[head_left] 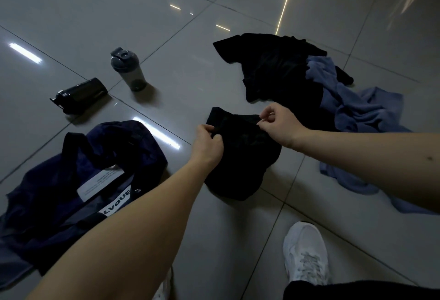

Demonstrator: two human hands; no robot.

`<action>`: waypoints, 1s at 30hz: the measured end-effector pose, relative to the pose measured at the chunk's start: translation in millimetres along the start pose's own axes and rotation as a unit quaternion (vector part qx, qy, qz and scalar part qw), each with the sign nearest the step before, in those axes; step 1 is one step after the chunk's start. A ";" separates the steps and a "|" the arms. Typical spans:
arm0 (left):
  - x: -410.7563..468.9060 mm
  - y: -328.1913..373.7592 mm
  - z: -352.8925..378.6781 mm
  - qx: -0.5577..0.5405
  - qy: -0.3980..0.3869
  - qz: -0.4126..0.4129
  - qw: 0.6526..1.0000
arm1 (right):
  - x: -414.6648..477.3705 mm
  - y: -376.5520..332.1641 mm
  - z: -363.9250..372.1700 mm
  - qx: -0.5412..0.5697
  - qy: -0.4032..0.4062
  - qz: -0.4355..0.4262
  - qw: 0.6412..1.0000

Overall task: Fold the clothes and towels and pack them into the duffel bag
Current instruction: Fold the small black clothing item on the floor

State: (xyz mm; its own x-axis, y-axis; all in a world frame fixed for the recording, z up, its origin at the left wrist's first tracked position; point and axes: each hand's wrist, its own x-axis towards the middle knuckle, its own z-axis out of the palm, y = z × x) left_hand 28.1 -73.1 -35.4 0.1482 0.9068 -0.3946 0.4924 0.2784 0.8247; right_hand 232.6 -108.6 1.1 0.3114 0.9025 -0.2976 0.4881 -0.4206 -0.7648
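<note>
Black garment (240,157): laid on the floor (166,38) near the middle of the view, with its near end bunched; what kind of garment it is cannot be told in the dim light.
Left hand (209,141): clenched on the far edge of the black garment at its 9 o'clock corner, with cloth caught between thumb and curled fingers.
Right hand (277,124): the same edge is pinched between thumb and forefinger at its 3 o'clock corner; the other fingers are curled.
Long axis: judged to run from 12 o'clock to 6 o'clock, toward the person; the held edge is crossed by it, running from 9 to 3.
Duffel bag (42,176): lain open and slack at 8 o'clock from the left hand, near the black garment but not touching it; a white label is seen inside.
Nearer hand: both are on the cloth, but the duffel bag is reached sooner by the left hand.
Coming move: a fold of the held edge toward 6 o'clock is judged likely, along the long axis; the packing would then be made toward 8 o'clock.
Pile of black clothes (281,73): left unfolded at 12 o'clock from the right hand.
Blue towel (357,114): spread crumpled at 3 o'clock, touching the pile and passing behind the right forearm.
Grey shaker (128,69): stood upright at 10 o'clock from the left hand, well apart.
Black bottle (81,94): laid on its side, just beside the shaker at its 8 o'clock.
</note>
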 end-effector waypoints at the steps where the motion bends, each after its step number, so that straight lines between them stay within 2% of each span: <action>1: 2.0 0.0 -0.4 -0.008 -0.003 0.007 1.000 | 2.3 4.2 -1.9 -0.026 0.015 -0.017 0.999; 3: 4.2 2.9 -0.6 -0.025 -0.004 0.015 1.000 | 4.6 9.9 -3.1 -0.092 0.055 -0.068 0.992; 5: 6.1 5.9 -0.5 -0.033 -0.004 0.012 0.999 | 1.3 10.4 -1.7 -0.155 0.098 -0.156 0.971; 7: 6.6 9.4 0.0 -0.035 -0.001 0.010 0.999 | -7.5 7.4 3.0 -0.185 0.089 -0.237 0.950; 8: 7.1 11.0 0.6 -0.040 0.003 0.012 0.999 | -14.3 4.9 6.8 -0.194 0.064 -0.251 0.946; 11: 8.2 17.5 1.8 -0.050 0.011 0.011 0.999 | -32.0 1.2 23.2 -0.232 0.010 -0.228 0.945; 14: 8.7 25.2 2.2 -0.063 0.019 -0.008 0.998 | -36.3 -1.6 32.1 -0.243 0.020 -0.195 0.950; 16: 10.1 27.0 1.4 -0.077 0.037 -0.025 0.996 | -32.4 -4.2 31.2 -0.217 0.010 -0.182 0.959; 20: 11.9 25.7 -1.6 -0.157 0.047 -0.081 0.983 | -27.2 -5.1 27.6 -0.146 -0.076 -0.159 0.974; 23: 11.2 29.9 -2.1 -0.223 0.021 -0.095 0.970 | -24.3 -0.5 30.6 -0.158 -0.060 -0.156 0.973; 25: 7.4 32.2 -3.0 -0.245 0.002 -0.083 0.966 | -21.4 -2.2 29.6 -0.125 -0.033 -0.124 0.984; 26: 4.8 32.3 -3.6 -0.236 -0.003 -0.072 0.969 | -19.3 -4.4 28.3 -0.103 -0.020 -0.104 0.989; 30: -11.7 22.6 -0.8 -0.065 -0.013 -0.011 0.998 | -9.9 -12.0 23.0 -0.024 0.025 -0.030 0.999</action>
State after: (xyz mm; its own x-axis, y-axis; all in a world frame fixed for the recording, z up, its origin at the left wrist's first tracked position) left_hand 36.8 -77.1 -11.8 0.1626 0.8921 -0.4215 0.3809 0.3373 0.8609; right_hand 204.9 -110.3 0.1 0.3198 0.9208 -0.2233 0.5454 -0.3716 -0.7513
